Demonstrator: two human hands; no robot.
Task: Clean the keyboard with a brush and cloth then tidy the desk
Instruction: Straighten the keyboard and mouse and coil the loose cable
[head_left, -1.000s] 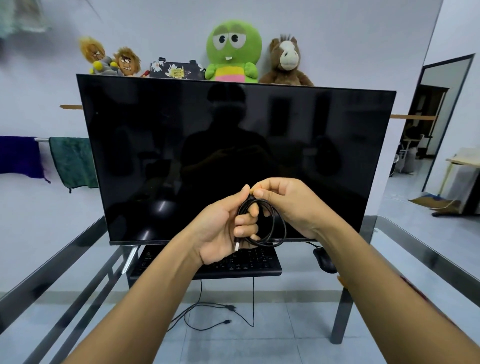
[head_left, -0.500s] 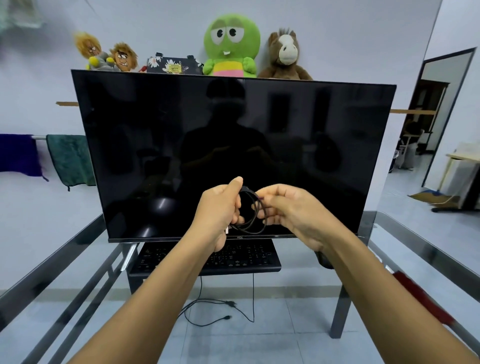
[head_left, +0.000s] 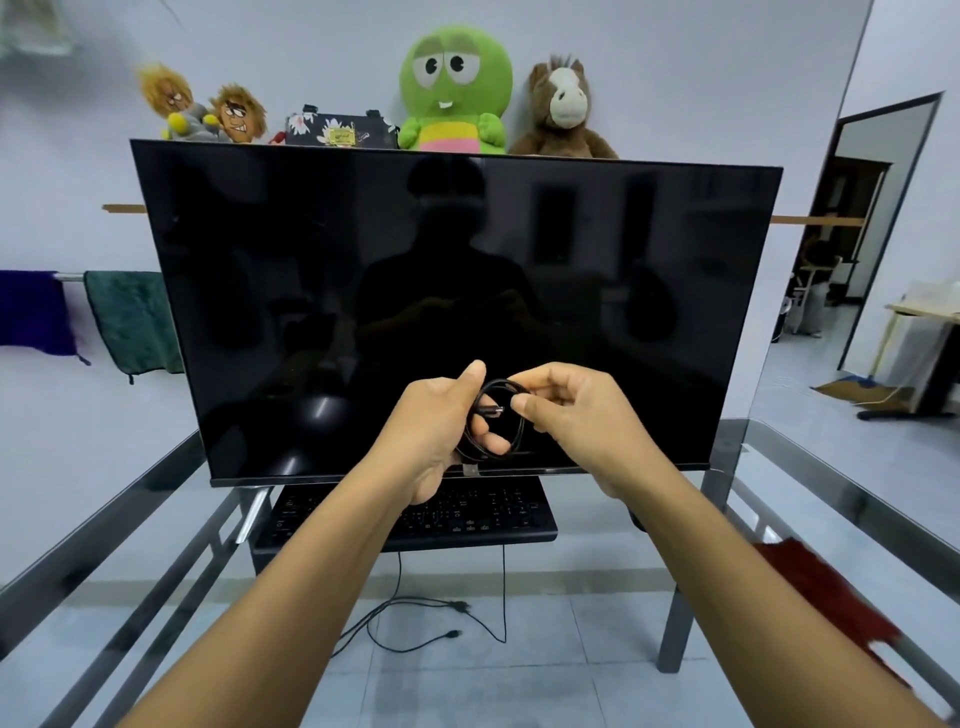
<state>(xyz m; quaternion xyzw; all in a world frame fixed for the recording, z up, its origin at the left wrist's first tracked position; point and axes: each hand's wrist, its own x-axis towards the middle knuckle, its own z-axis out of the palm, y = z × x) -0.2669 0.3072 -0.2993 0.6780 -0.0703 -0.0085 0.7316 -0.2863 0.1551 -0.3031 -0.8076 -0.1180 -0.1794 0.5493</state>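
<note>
Change: a second ago the coiled cable (head_left: 493, 421) was pinched at its top by both hands pressed together; now the right hand (head_left: 566, 410) has drawn a little apart and a plug end pokes through the ring toward its fingertips.
Meaning: this reads as the tidying stage, the loose end being tucked to lock the coil; the keyboard work looks finished, though that is a judgement.
Left hand (head_left: 441, 431): closed round the left side of the coil, thumb on top, fingers curled through the ring.
Right hand: fingers (head_left: 524, 402) bent in, pinching the coil's right edge beside the plug.
Cable: thin, black, wound in a small neat ring between the two hands.
Keyboard (head_left: 467, 514): black, below the left wrist, under the monitor (head_left: 457, 291).
Cloth (head_left: 826, 587): dark red, beyond the right forearm on the glass desk (head_left: 130, 519).
</note>
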